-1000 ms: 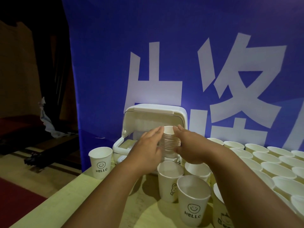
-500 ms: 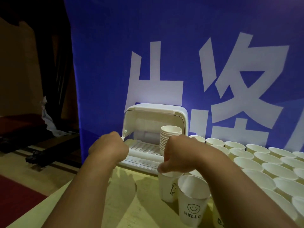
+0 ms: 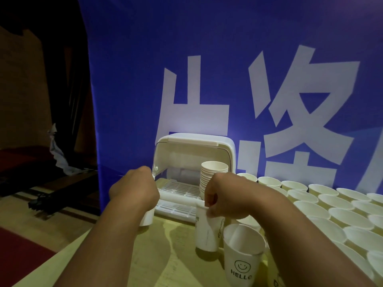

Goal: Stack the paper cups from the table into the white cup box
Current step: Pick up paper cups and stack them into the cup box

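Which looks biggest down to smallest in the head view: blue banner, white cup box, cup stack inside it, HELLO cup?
1. blue banner
2. white cup box
3. HELLO cup and cup stack: unranked, since the HELLO cup sits much nearer the camera.

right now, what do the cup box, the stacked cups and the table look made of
Cup box: likely smooth white plastic, from its moulded rounded corners and slotted tray. Stacked cups: matte paper, with thin rolled rims. Table: pale, matte, perhaps wood or laminate; too dim to tell.

Stack of cups point(image 3: 213, 175) inside the cup box point(image 3: 194, 154); loose cups point(image 3: 335, 206) to its right
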Tool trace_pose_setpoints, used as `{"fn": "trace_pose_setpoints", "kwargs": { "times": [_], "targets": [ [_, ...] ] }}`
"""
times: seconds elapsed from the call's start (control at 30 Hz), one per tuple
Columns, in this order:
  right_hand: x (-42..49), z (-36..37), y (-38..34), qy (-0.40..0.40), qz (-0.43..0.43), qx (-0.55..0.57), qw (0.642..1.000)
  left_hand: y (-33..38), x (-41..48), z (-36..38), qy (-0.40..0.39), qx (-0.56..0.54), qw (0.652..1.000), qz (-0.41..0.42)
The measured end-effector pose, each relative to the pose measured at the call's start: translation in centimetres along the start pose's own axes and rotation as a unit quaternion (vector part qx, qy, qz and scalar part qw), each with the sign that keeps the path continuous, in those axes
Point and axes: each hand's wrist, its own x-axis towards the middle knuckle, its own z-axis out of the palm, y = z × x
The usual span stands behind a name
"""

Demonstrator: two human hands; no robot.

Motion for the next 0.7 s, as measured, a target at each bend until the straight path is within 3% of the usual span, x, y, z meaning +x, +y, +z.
{"fn": "trace_pose_setpoints", "kwargs": {
  "times": [0.2, 0.3, 0.4, 0.57, 0.7],
  "targets": [
    [-1.2, -3.6, 2.2, 0.113, 0.031, 0.061, 0.991, 0.9, -1.2, -1.4, 0.168, -0.129, 0.969, 0.125],
    [-1.8, -5.0, 3.6, 0.186, 0.073, 0.087, 0.976, 1.7, -0.7, -0.8, 0.269, -0.205, 0.916, 0.215],
    [-1.8, -5.4, 4.5, 0.265, 0.114, 0.118, 0.950, 2.8, -0.6, 0.1, 0.319, -0.283, 0.862, 0.274],
    [-1.3, -5.2, 4.7, 0.349, 0.168, 0.164, 0.907, 4.8, -0.5, 1.4, 0.340, -0.299, 0.834, 0.316],
    [-1.3, -5.3, 5.0, 0.394, 0.200, 0.169, 0.881, 6.1, -0.1, 2.3, 0.327, -0.284, 0.840, 0.327]
  ]
}}
